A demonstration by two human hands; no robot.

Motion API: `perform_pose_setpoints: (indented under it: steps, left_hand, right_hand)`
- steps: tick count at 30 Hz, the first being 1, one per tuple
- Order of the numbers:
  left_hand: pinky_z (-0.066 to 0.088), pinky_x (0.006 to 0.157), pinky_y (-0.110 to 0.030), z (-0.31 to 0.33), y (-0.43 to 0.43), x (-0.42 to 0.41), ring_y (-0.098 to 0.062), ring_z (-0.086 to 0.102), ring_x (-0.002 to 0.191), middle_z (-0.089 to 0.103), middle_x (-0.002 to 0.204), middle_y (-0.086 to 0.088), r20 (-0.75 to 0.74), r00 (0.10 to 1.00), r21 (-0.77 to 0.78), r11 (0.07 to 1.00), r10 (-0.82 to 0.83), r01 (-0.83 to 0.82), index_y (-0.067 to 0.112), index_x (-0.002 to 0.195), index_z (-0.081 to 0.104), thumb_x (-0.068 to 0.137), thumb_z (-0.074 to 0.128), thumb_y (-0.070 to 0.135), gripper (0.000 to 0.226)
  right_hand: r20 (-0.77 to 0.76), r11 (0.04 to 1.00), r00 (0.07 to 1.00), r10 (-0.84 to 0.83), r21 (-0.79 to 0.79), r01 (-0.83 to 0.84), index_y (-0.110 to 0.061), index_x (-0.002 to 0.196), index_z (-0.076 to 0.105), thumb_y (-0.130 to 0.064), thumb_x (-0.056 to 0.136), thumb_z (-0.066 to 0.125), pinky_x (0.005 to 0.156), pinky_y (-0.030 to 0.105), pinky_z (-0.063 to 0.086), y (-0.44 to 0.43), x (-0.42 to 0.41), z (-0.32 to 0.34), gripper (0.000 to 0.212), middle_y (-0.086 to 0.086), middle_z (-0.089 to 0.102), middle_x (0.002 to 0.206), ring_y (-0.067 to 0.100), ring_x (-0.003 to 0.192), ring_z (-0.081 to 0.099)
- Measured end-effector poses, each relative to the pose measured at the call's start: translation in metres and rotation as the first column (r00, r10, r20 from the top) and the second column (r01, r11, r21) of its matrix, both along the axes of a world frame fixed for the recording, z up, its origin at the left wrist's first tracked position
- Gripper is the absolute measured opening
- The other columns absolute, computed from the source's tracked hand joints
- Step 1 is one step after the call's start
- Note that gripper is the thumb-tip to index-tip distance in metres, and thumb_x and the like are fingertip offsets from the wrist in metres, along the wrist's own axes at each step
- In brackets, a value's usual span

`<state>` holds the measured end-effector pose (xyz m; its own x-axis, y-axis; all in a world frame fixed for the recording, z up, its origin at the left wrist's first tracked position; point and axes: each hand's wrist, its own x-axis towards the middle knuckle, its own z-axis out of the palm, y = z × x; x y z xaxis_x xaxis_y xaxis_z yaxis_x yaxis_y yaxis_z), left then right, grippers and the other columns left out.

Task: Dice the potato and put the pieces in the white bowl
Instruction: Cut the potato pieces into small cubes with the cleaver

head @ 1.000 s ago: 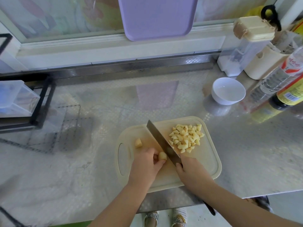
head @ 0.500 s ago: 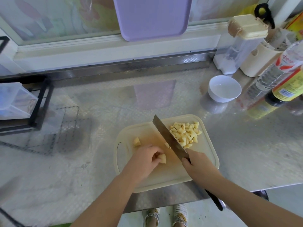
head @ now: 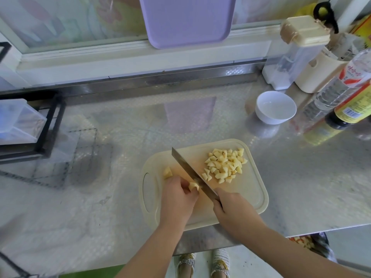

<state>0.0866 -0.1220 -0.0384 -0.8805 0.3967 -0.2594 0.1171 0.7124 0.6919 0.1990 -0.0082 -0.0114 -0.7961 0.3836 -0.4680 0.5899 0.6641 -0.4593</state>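
Nothing is legible. Up and right of the right hand, the clear bottle's red-and-white label carries blurred script. The dark bottle beside it has a yellow label with a barcode.

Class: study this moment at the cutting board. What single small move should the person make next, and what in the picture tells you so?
Probably press the knife down through the potato piece that the left hand pinches beside the blade. It and another chunk look bigger than the dice heaped to the right, and the white bowl shows no potato yet.
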Motion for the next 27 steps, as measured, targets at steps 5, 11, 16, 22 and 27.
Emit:
perform_pose_setpoints:
  steps: [5,11,16,22,27]
  left_hand:
    - [0.044,0.059,-0.017,0.0,-0.004,0.001,-0.003,0.061,0.07,0.066,0.075,0.01,0.051,0.999,0.017,1.0,0.007,-0.007,0.024,0.082,0.061,0.08,0.072,0.032,0.014]
    - [0.038,0.056,-0.011,0.004,-0.004,0.002,0.0,0.06,0.068,0.065,0.072,0.012,0.058,0.998,0.021,1.0,0.013,-0.014,0.027,0.077,0.059,0.081,0.073,0.028,0.014]
    - [0.042,0.056,-0.014,0.004,-0.002,0.002,0.0,0.06,0.066,0.065,0.069,0.011,0.055,0.998,0.038,0.999,0.019,-0.021,0.024,0.074,0.06,0.082,0.071,0.024,0.013]
    - [0.049,0.062,-0.028,0.001,-0.002,0.003,-0.009,0.063,0.068,0.067,0.07,0.006,0.063,0.996,0.03,0.997,0.064,-0.066,0.017,0.076,0.062,0.083,0.07,0.025,0.014]
    - [0.044,0.059,-0.016,0.004,-0.007,0.002,-0.001,0.06,0.068,0.065,0.072,0.01,0.063,0.998,0.043,0.999,-0.013,0.01,0.023,0.08,0.061,0.088,0.068,0.031,0.014]
  right_hand:
    - [-0.002,1.0,1.0,-0.002,0.006,0.002,-0.02,0.1,0.053,-0.03,0.102,0.038,0.069,0.04,0.056,-0.004,0.0,-0.003,0.019,0.001,0.059,0.076,0.021,0.069,0.06]
    - [0.036,0.999,0.999,0.022,0.038,-0.023,-0.022,0.105,0.052,-0.031,0.103,0.035,0.071,0.04,0.056,-0.008,0.0,-0.004,0.019,0.001,0.059,0.08,0.022,0.074,0.062]
    - [0.09,0.996,0.994,0.057,0.063,-0.063,-0.019,0.106,0.049,-0.027,0.104,0.034,0.073,0.04,0.057,-0.01,-0.007,-0.005,0.018,0.001,0.057,0.081,0.023,0.078,0.063]
    - [0.182,0.984,0.976,0.119,0.106,-0.14,-0.019,0.107,0.041,-0.015,0.101,0.035,0.065,0.037,0.046,-0.015,-0.014,-0.009,0.009,-0.002,0.044,0.074,0.026,0.079,0.06]
    - [0.112,0.999,0.994,0.012,0.029,-0.015,-0.021,0.109,0.051,-0.028,0.105,0.036,0.079,0.039,0.056,-0.004,-0.011,-0.008,0.018,0.001,0.061,0.09,0.021,0.085,0.063]
